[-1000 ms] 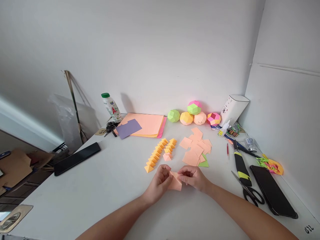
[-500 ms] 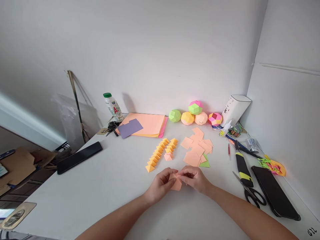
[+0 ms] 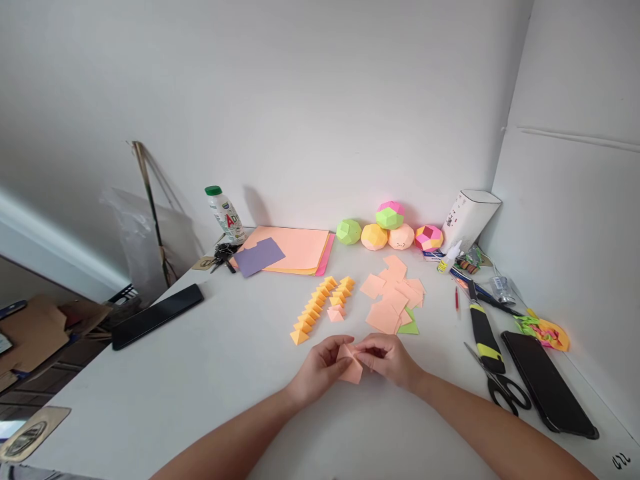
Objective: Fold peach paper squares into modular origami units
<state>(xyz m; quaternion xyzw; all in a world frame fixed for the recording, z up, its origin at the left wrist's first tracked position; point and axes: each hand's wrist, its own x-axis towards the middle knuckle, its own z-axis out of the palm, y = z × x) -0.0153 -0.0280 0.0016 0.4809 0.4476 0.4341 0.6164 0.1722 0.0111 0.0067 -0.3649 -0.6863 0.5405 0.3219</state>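
Between my two hands is a small peach paper piece [image 3: 353,372], pinched at its upper edges, with part of it covered by fingers. My left hand [image 3: 323,367] is closed on its left side, thumb on the front face. On the right side, my right hand [image 3: 387,357] pinches the same piece between thumb and fingers. Just beyond the hands, folded orange paper pieces [image 3: 314,307] lie in two slanting rows, the shorter one ending in folded peach pieces [image 3: 337,313]. Cut peach paper shapes [image 3: 387,313] are heaped behind my right hand, over a green paper piece [image 3: 410,323].
Scissors [image 3: 503,387], a black-and-yellow utility knife [image 3: 484,333] and a black phone [image 3: 550,383] lie at right. Paper balls [image 3: 374,237] and a glue bottle [image 3: 449,259] stand at the back. Paper sheets [image 3: 300,247], a drink bottle [image 3: 225,213] and a dark flat device [image 3: 157,317] are leftward.
The peach paper piece is tilted slightly differently between my fingers, its upper left edge showing more. Both hands stay nearly in place; the whole view has shifted slightly.
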